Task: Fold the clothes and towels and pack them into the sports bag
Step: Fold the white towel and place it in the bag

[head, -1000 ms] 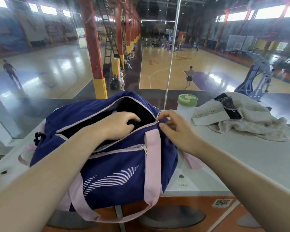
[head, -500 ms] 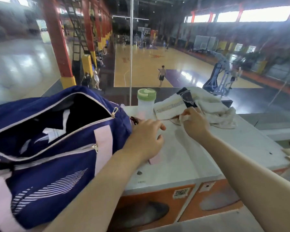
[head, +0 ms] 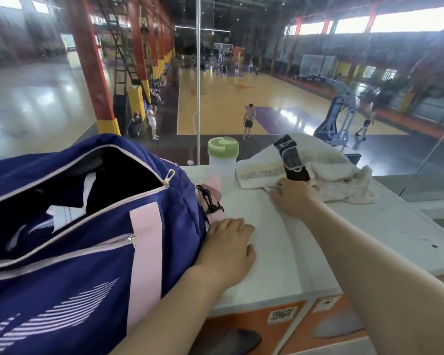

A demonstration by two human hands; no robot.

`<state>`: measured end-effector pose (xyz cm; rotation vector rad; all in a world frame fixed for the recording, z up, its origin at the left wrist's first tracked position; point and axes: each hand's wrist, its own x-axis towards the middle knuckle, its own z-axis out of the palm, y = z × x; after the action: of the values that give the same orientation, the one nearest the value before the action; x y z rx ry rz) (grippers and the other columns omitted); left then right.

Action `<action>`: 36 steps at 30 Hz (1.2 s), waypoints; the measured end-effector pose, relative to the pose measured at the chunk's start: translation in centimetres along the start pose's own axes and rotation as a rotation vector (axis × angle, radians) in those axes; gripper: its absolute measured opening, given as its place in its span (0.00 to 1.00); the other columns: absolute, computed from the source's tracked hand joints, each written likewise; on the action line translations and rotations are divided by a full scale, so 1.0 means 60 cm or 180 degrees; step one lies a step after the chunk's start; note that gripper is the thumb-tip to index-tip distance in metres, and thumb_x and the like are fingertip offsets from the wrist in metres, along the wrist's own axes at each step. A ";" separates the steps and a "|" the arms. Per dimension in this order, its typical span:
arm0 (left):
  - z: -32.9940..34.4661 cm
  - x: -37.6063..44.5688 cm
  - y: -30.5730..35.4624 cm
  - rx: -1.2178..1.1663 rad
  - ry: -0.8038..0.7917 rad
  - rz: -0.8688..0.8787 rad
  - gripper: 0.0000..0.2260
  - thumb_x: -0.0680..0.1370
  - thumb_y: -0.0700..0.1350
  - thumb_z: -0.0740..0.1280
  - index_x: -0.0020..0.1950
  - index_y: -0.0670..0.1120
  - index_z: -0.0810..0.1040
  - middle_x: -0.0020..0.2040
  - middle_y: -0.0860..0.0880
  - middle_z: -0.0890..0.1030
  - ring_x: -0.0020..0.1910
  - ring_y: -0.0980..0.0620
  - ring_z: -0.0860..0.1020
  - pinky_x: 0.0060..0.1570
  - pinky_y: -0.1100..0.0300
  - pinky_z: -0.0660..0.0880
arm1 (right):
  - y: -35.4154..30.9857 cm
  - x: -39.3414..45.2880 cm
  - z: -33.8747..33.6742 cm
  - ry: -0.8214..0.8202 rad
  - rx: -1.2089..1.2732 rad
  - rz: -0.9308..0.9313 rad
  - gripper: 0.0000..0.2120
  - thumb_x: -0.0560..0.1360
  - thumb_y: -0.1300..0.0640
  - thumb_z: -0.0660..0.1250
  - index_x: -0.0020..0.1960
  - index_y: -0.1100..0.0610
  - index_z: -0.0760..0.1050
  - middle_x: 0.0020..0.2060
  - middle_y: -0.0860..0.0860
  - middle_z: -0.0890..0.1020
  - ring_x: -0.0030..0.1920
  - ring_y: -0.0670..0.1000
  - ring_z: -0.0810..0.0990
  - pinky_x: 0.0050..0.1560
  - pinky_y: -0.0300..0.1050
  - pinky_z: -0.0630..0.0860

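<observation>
Nearest, one navy sports bag (head: 75,252) sits on the left of the white tabletop (head: 292,252), its main zip wide open, with dark and white clothing already lying inside. Just beside its right end, the left hand (head: 228,249) rests flat on the tabletop, fingers straight and holding nothing. Further out, the right hand (head: 292,198) reaches the near edge of a pale towel (head: 344,180), its fingers curled onto the cloth in what looks like a pinch (the fingertips themselves are partly hidden under the hand). A small dark garment (head: 290,160) lies on top of the towel, and the cream cloth looks like two layers or pieces, though I cannot tell for certain.

By my reading, the step in hand is fetching the towel for folding. Next, it needs pulling onto the bare tabletop between the hands, flattening and folding, with the dark garment dealt with separately, before going into the bag.

Behind the left hand stands one clear bottle (head: 222,165) with a green lid, close to the towel's left edge.
</observation>
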<state>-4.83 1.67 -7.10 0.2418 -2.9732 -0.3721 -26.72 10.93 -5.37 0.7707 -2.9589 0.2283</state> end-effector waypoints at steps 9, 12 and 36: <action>0.002 -0.008 -0.001 -0.0015 0.0034 0.0031 0.21 0.80 0.51 0.54 0.73 0.50 0.67 0.75 0.49 0.66 0.73 0.49 0.62 0.73 0.54 0.54 | 0.003 -0.061 -0.027 -0.0353 -0.0476 -0.0012 0.14 0.78 0.50 0.57 0.48 0.58 0.75 0.45 0.54 0.78 0.44 0.55 0.76 0.42 0.44 0.74; 0.002 -0.010 0.000 0.0012 0.0060 0.0028 0.26 0.77 0.54 0.47 0.72 0.51 0.68 0.74 0.49 0.67 0.72 0.49 0.64 0.73 0.54 0.55 | -0.007 -0.072 -0.066 -0.1248 -0.1043 -0.0080 0.14 0.77 0.50 0.58 0.46 0.60 0.76 0.42 0.54 0.80 0.43 0.55 0.80 0.41 0.43 0.74; 0.005 -0.007 -0.002 -0.0107 0.0197 -0.0018 0.22 0.79 0.51 0.56 0.73 0.51 0.67 0.75 0.50 0.66 0.72 0.50 0.64 0.73 0.56 0.53 | -0.010 -0.063 -0.081 0.0157 0.1126 0.0006 0.09 0.82 0.57 0.53 0.47 0.61 0.67 0.49 0.59 0.75 0.46 0.55 0.70 0.44 0.46 0.64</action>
<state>-4.42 1.69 -7.46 0.2532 -2.9035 -0.4073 -22.96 13.00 -0.91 0.7806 -2.9076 0.7743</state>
